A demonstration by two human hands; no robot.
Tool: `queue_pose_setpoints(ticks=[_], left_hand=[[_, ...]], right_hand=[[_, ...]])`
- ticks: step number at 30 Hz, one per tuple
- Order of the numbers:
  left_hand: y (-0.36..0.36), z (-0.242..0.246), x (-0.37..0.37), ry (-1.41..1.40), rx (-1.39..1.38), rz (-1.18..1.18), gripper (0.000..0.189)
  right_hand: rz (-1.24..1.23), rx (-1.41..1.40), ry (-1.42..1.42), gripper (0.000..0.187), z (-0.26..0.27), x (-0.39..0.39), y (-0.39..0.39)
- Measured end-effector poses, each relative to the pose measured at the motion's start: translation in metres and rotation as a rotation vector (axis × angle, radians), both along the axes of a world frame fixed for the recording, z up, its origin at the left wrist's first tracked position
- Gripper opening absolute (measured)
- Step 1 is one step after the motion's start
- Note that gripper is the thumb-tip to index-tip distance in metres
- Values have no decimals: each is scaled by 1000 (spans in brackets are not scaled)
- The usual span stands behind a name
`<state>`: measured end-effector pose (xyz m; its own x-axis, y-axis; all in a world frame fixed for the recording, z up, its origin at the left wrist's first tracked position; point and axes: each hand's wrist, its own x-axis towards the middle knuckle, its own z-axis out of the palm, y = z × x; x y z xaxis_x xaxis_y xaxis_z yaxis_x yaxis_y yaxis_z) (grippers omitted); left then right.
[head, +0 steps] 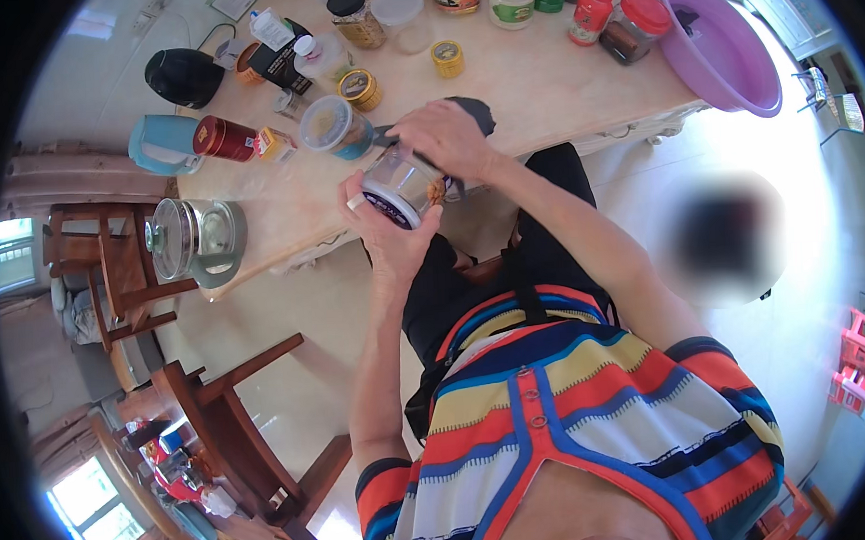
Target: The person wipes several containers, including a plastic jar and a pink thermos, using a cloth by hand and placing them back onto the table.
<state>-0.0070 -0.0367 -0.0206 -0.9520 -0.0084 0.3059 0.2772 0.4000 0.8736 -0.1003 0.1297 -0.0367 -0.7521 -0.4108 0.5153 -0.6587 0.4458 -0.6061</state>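
A clear jar [404,178] with a white-rimmed end and a printed label lies tilted between my hands at the counter's front edge. My left hand [389,225], with a ring on one finger, grips the end nearer me. On the jar's far side, my right hand [446,140] presses a dark grey cloth [473,114] against it. Some brown pieces show at the jar's right side, near my left thumb. Just left of the jar stands a lidded clear tub [337,127] with a blue band. Two small gold-lidded tins, one close [359,90] and one farther [448,59], stand beyond.
A red tin [225,138], a small yellow box [276,144] and a glass kettle [203,240] are on the left of the counter [541,99]. Several jars line the back. A purple basin [719,47] stands at the right end. Wooden chairs are at lower left.
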Motion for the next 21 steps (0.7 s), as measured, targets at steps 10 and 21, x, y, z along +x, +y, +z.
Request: queue_pose_setpoints(ticks=[10, 21], left_hand=[[12, 23, 0, 153, -356, 1, 98], [12, 30, 4, 129, -490, -62, 106]], right_hand=[[-247, -137, -26, 37, -1, 18, 1], [-164, 66, 74, 33, 2, 14, 10]])
